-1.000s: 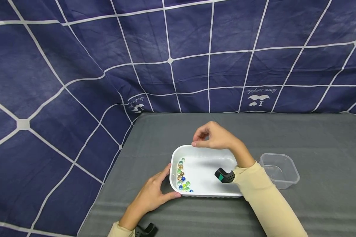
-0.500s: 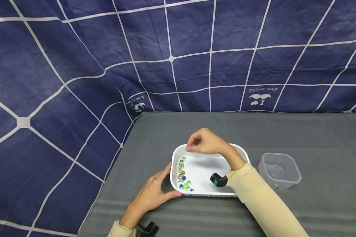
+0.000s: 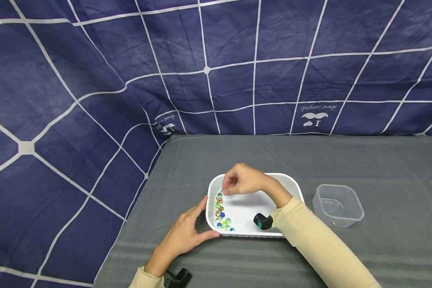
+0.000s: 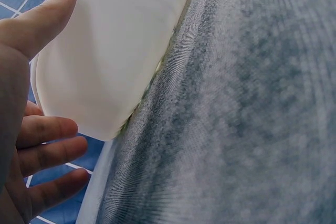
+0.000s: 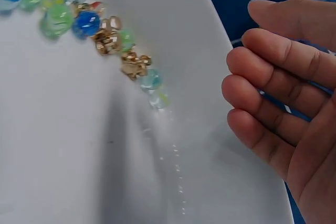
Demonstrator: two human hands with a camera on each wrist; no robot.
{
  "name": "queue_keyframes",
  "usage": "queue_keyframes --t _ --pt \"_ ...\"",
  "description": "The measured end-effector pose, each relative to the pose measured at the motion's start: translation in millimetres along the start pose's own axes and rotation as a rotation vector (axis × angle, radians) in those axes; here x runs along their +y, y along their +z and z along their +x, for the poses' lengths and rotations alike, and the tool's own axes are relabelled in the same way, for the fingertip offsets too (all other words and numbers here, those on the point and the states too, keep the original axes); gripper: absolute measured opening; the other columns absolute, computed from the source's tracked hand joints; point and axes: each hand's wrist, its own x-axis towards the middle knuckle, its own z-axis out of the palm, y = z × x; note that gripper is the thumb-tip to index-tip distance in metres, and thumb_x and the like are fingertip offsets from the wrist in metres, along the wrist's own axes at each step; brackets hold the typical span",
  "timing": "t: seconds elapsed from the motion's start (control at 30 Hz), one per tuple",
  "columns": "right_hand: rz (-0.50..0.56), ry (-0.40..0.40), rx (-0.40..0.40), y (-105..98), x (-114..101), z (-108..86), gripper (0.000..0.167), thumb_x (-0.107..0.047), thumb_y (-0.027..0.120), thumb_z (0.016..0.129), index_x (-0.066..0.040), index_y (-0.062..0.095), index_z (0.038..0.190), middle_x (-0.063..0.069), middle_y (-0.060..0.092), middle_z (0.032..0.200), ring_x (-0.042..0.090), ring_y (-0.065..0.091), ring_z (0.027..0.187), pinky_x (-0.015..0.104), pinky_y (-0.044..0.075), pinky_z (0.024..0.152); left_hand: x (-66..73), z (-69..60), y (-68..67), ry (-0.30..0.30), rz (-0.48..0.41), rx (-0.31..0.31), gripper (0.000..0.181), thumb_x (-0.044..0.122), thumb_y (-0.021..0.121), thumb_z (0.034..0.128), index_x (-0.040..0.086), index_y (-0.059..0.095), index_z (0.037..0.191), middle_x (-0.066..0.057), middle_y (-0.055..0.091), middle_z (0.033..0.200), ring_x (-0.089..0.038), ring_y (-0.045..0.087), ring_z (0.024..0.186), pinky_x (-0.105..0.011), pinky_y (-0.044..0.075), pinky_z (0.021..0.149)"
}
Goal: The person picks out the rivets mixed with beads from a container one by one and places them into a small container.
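Observation:
A white tray [image 3: 245, 222] lies on the grey cloth. Glass marbles [image 5: 86, 23] in blue, green and clear gather along its left end, with small shiny gold pieces [image 5: 107, 40] among them; the kind of these pieces is unclear. My left hand [image 3: 183, 234] rests against the tray's left end, thumb at the near corner and index finger along the side. Over the far left part of the tray hovers my right hand [image 3: 245, 180], its fingers loosely bent near the farthest marbles. In the right wrist view nothing shows between those fingers.
To the right of the tray stands a clear plastic container [image 3: 340, 218]. Grey cloth [image 3: 392, 240] covers the table. A dark blue curtain [image 3: 230, 92] with white lines hangs behind and to the left.
My right hand has come down and a little left, from above the far rim to over the marbles at the far left. The left hand stays at the tray.

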Motion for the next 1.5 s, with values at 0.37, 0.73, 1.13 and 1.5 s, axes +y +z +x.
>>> queue_keyframes --t 0.37,0.73,1.13,1.5 --pt "-0.036 0.0 -0.118 16.2 -3.2 5.1 0.007 -0.008 0.078 0.082 -0.01 0.073 0.079 -0.012 0.063 0.07 -0.001 0.056 0.063 0.02 0.051 0.061 -0.1 1.1 -0.3 0.011 -0.004 0.004 0.1 0.06 0.074 0.0782 -0.005 0.042 0.146 -0.018 0.063 0.129 -0.031 0.061 0.117 -0.045 0.05 0.096" --pt "0.031 -0.001 -0.28 24.0 6.8 6.0 0.01 0.008 0.066 0.084 0.001 0.073 0.084 -0.001 0.068 0.072 -0.002 0.054 0.064 0.017 0.049 0.062 0.5 1.0 -0.5 0.003 -0.006 -0.001 0.1 0.058 0.076 0.0777 -0.004 0.041 0.148 -0.016 0.063 0.129 -0.031 0.061 0.118 -0.045 0.05 0.097" --pt "0.045 0.05 -0.3 32.2 11.4 5.9 0.01 0.008 0.071 0.08 0.0 0.074 0.086 -0.008 0.062 0.067 -0.002 0.053 0.062 0.016 0.048 0.06 0.7 0.8 0.5 0.002 -0.014 -0.007 0.099 0.059 0.075 0.0783 -0.004 0.041 0.147 -0.015 0.065 0.126 -0.03 0.062 0.115 -0.045 0.051 0.095" --pt "-0.001 0.074 -0.287 38.4 9.8 8.2 0.012 -0.002 0.083 0.076 -0.005 0.072 0.081 -0.01 0.06 0.062 -0.003 0.051 0.057 0.014 0.043 0.054 -0.1 0.2 0.1 -0.001 -0.012 -0.004 0.1 0.055 0.079 0.0766 -0.004 0.041 0.147 -0.016 0.064 0.128 -0.031 0.062 0.116 -0.046 0.05 0.095"
